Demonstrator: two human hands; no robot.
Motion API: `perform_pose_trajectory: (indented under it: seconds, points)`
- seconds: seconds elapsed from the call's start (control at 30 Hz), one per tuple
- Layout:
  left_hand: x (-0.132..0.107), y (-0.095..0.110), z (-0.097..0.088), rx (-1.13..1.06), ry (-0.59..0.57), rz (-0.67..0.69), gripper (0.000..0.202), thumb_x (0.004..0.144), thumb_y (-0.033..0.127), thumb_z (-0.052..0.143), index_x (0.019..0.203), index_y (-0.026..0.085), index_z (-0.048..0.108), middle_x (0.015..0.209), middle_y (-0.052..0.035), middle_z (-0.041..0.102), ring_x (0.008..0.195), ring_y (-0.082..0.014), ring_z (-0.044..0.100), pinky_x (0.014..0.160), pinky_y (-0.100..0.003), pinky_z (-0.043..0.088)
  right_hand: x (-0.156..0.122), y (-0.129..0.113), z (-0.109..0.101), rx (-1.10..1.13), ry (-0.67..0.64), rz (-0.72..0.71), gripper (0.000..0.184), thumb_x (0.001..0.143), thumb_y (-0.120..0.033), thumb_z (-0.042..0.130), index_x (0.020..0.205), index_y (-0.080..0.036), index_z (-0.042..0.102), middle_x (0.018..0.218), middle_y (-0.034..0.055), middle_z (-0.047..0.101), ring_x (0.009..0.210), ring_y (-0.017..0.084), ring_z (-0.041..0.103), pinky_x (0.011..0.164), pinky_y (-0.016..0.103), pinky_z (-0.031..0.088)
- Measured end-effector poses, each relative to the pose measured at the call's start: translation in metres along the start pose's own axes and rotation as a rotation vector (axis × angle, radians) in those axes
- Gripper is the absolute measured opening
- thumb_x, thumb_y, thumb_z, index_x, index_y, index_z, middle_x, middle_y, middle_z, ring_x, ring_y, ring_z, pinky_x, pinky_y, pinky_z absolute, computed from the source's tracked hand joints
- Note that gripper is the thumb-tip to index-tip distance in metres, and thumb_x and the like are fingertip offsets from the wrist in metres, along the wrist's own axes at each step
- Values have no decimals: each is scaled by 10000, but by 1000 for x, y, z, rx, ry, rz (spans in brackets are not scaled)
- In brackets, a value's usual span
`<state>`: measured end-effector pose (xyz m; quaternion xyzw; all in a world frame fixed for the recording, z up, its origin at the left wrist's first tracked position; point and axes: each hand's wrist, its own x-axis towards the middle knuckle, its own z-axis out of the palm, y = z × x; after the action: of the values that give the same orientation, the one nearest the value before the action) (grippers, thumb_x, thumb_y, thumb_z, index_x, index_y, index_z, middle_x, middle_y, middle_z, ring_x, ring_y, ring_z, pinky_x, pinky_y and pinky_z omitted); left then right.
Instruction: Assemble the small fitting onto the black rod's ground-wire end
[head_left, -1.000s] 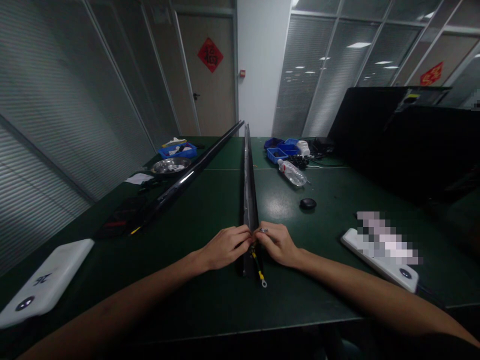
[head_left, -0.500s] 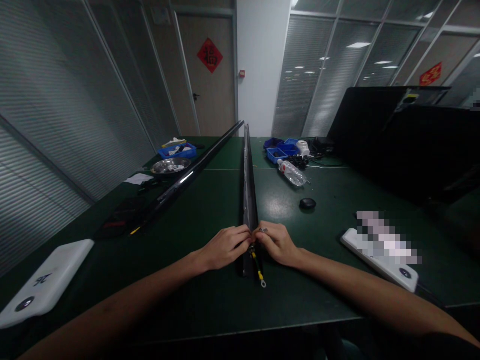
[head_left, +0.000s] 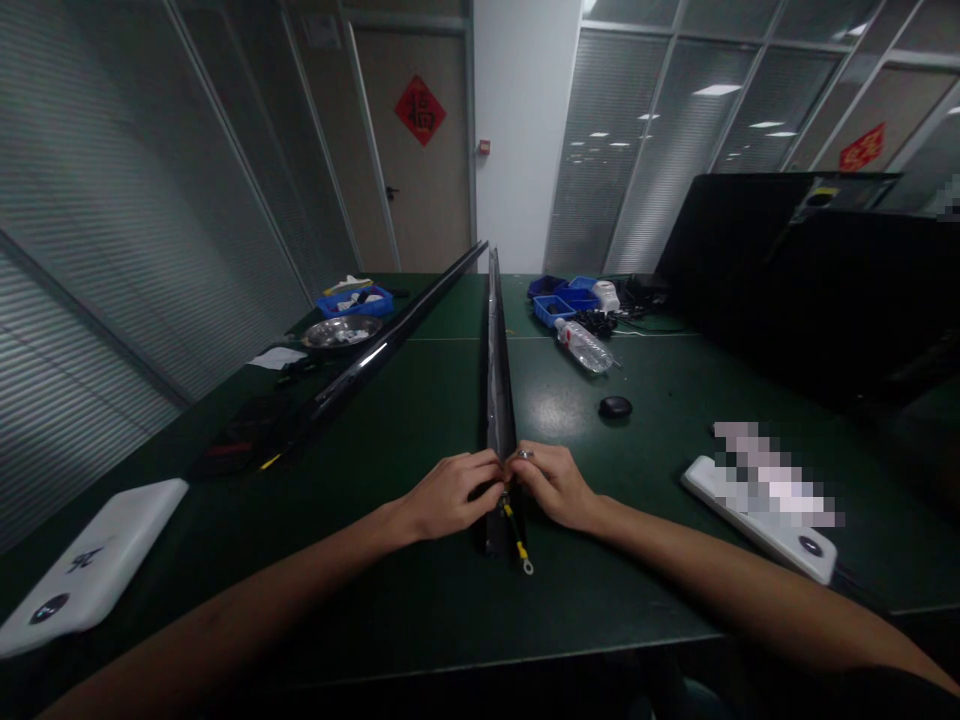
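A long dark channel-shaped rail (head_left: 493, 380) runs away from me along the green table, its near end between my forearms. Above that end, the fingertips of my left hand (head_left: 454, 495) and my right hand (head_left: 556, 485) meet, both closed in a pinch. From between them a short yellow-green wire (head_left: 512, 520) hangs down toward me, tipped by a ring terminal (head_left: 528, 567). Fingers hide the wire's upper end and any small part there. My right hand wears a ring (head_left: 526, 455).
A second dark rail (head_left: 375, 352) slants along the left, a yellow wire end (head_left: 271, 462) at its near tip. White devices (head_left: 94, 565) lie at both sides. Farther off are a metal bowl (head_left: 343, 333), blue bins (head_left: 553, 311), a plastic bottle (head_left: 585, 347), a black mouse-like object (head_left: 616, 407) and dark monitors (head_left: 817, 290).
Both hands stay at the rail's near end, with only slight finger movement. My left thumb and index finger are a little farther apart, and the hanging wire has shifted slightly.
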<state>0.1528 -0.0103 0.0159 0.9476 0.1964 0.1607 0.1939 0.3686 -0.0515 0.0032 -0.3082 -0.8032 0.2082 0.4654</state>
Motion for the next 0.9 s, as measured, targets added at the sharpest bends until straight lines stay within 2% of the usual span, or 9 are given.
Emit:
perform_pose_trajectory:
  seconds: [0.2,0.4,0.6,0.9]
  points:
    - [-1,1,-1,-45,19,-31,235,1038,293,462,1100,186,662,1095,-60,635,990,-201,638,925,-318,520,-2,3,1,-42,32,34,294,1065,-295,474,882,-164,663,780,31,611,693,149,577,659,274,449]
    - [-1,-1,-1,-66,18,-39,277,1057,301,432,1160,194,666,1076,-56,645,975,-194,643,910,-311,525,-2,4,1,-80,74,8,284,1059,-286,491,904,-166,696,788,46,640,715,167,601,677,297,467]
    - [1,-1,0,-125,21,-41,273,1057,298,434,1114,176,672,1019,-51,655,915,-179,642,848,-283,524,1,-3,-1,-102,118,-23,311,1058,-301,483,892,-175,714,771,64,666,724,190,601,702,324,491]
    - [-1,-4,2,-92,27,-29,289,1060,302,431,1067,178,691,1002,-50,663,927,-183,651,890,-308,524,-1,0,0,-55,101,32,305,1056,-285,489,879,-167,708,772,47,654,696,162,610,681,290,484]
